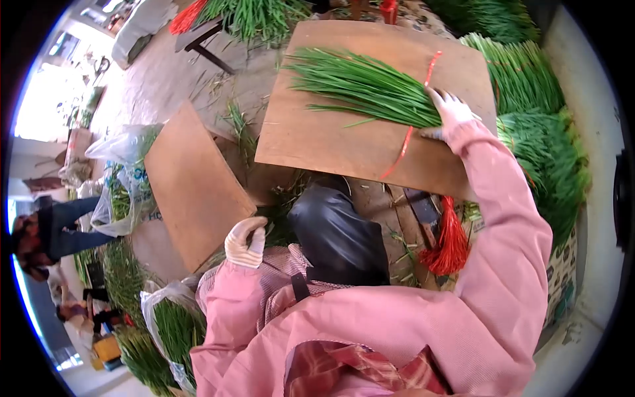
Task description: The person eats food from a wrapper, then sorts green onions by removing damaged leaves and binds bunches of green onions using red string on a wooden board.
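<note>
A loose bundle of garlic chives (370, 86) lies across a brown board (317, 142), leaf tips to the left. A red tie (399, 153) runs beneath it, its ends showing on both sides. At the stem end, my right hand (453, 111), in a pale glove, has its fingers on one side of the bundle and its thumb on the other. My left hand (245, 243), also gloved, is curled beside the corner of a second brown board (192, 185). I cannot make out anything between its fingers.
Tied chives (529, 76) are stacked along the right wall. Red ties (447, 241) hang below the work board. Plastic bags of greens (122, 192) stand at left, near a person's legs (76, 225). More chives (251, 16) lie on a low bench at the top.
</note>
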Available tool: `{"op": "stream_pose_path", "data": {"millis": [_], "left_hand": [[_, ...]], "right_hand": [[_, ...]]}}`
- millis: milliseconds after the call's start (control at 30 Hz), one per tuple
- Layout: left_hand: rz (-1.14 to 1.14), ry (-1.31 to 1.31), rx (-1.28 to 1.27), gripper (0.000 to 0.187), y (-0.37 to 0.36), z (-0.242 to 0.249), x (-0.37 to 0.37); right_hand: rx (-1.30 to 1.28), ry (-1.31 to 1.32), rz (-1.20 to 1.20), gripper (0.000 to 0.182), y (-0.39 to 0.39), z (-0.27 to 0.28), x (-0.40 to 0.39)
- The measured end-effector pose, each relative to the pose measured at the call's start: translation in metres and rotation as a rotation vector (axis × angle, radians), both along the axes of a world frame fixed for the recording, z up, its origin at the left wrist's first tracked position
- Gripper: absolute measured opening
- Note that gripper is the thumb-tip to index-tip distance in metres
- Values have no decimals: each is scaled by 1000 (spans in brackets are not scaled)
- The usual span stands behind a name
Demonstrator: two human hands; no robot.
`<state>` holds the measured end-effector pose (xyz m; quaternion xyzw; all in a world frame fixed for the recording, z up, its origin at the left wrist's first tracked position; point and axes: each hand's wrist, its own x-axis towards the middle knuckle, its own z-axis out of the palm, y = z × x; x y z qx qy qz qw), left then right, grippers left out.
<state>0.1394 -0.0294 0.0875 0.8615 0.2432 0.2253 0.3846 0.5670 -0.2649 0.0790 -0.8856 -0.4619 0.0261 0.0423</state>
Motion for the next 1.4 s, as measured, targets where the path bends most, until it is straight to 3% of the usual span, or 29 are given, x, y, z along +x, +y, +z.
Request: {"op": "stream_pose_path", "data": {"millis": [67,267,467,533,600,633,733,767,800,867,933,1000,1100,1133,1233,1333,1400], "left_hand": [[-107,6,126,12,-2,15,34],[-137,-20,138,15,47,1,164],[-17,92,546,18,138,-27,273],[2,92,654,22,148,-33,283],[-14,159,372,38,147,-23,291],[-73,229,392,51,145,-18,293],[-231,308,482,57,138,-14,306],[-229,424,618,43,135,-12,314],[-231,421,615,43,138,-18,322],[-465,475,822,25,141,-29,335],[-407,584,750,23,119,-13,334],[-188,690,636,25,126,-25,342],[214,380,441,26,170,-26,315],[204,296,598,26,199,-47,311],[122,337,460,25,196,-18,316],[-206,414,726,30,183,-13,361],[-240,613,756,31,155,-3,384]], "right_hand": [[61,-21,18,88,-4,0,-7],[58,-26,-16,87,1,0,-8],[71,-30,-1,86,2,-1,-4],[72,-31,-5,87,2,1,-4],[66,-40,-7,87,3,0,-4],[81,-29,1,87,3,-1,-2],[87,-32,-1,87,3,-2,-3],[83,-32,-2,87,4,-2,-3],[82,-30,0,86,4,-2,-3],[78,-32,0,86,4,0,-3],[52,-25,-13,86,5,2,-5],[50,-25,-8,86,5,2,-4],[61,-26,-6,87,4,3,-5],[68,-36,-11,87,4,4,-3],[67,-33,3,88,6,3,-5],[75,-23,0,88,6,5,-4],[73,-25,-11,89,6,4,-3]]}}
